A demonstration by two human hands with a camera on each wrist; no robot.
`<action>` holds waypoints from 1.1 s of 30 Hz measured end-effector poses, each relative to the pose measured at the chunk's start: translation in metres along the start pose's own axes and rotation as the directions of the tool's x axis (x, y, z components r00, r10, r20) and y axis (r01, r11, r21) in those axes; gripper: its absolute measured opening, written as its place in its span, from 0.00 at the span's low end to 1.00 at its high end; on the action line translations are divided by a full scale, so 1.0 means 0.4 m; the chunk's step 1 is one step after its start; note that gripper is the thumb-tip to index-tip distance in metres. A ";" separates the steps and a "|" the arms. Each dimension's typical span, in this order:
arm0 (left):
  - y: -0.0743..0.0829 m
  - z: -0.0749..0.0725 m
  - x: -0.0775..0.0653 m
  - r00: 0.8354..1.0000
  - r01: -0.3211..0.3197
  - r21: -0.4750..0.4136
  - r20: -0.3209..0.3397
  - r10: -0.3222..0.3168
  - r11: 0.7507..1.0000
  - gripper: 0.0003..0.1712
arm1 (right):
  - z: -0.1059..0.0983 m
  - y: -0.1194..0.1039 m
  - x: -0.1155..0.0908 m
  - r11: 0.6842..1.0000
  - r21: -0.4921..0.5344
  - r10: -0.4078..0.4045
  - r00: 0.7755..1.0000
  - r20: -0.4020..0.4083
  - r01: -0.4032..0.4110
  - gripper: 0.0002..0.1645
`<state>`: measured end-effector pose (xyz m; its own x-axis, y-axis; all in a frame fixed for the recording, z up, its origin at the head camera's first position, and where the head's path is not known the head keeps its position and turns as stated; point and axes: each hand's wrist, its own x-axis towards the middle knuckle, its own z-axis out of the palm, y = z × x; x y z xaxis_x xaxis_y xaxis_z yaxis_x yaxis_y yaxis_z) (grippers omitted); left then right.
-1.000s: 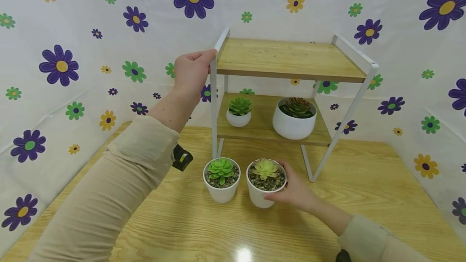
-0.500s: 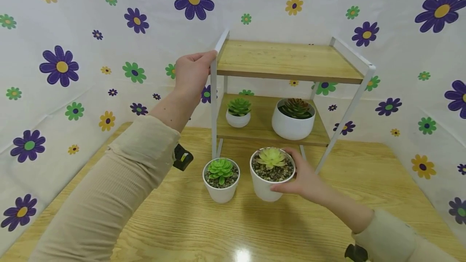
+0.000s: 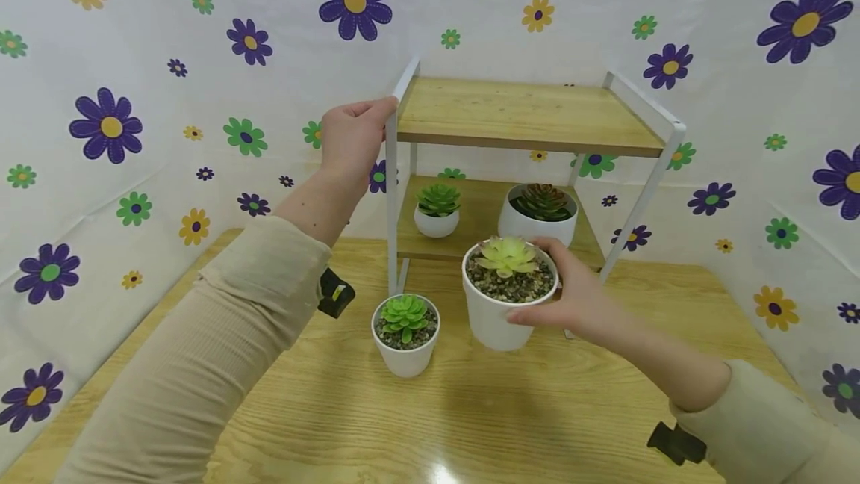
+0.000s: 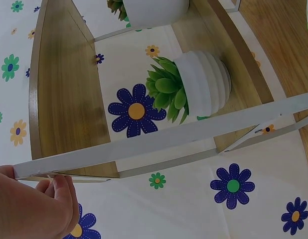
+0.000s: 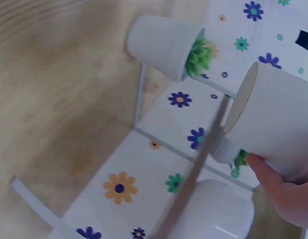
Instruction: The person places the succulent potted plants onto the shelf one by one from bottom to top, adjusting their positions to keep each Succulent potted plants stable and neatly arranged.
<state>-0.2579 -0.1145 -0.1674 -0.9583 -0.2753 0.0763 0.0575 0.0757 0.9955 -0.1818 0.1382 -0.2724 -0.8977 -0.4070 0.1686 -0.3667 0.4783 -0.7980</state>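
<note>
My right hand [image 3: 571, 293] grips a white pot [image 3: 500, 323] holding a pale yellow-green succulent [image 3: 507, 256] in gravel. The pot hangs above the table in front of the shelf, and its base shows in the right wrist view. With thumb and fingers, my left hand [image 3: 354, 137] pinches the upper left corner of the white metal frame [image 3: 392, 200] of the two-tier shelf [image 3: 524, 114]. Below it on the table stands a second white pot [image 3: 405, 359] with a bright green succulent [image 3: 405, 317].
On the lower board sit a small white pot [image 3: 437, 225] with a green succulent and a larger white bowl [image 3: 531, 224] with a dark reddish-green one, partly hidden by the raised pot. A flower-printed cloth [image 3: 154, 36] backs the wooden table [image 3: 302, 417].
My right hand has lifted the pot with the pale succulent off the table and moved it up and slightly right. My left hand stays on the frame corner.
</note>
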 end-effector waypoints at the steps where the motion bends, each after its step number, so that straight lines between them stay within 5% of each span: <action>1: 0.000 0.000 0.000 1.000 -0.002 0.001 0.002 0.002 1.000 0.21 | -0.008 -0.012 0.002 1.000 -0.010 -0.001 1.000 -0.005 0.001 0.51; 16: 0.003 0.005 -0.001 1.000 -0.002 0.002 -0.013 0.002 1.000 0.21 | -0.103 -0.159 0.036 0.996 0.001 0.085 0.995 0.042 -0.085 0.46; 33: 0.008 0.002 0.005 1.000 0.005 0.001 -0.002 -0.005 1.000 0.21 | -0.192 -0.298 0.124 0.993 0.083 0.091 0.996 -0.018 -0.089 0.47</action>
<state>-0.2598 -0.1140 -0.1643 -0.9580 -0.2775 0.0719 0.0529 0.0756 0.9957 -0.2015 0.1207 -0.1243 -0.9316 -0.3478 0.1054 -0.2635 0.4468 -0.8550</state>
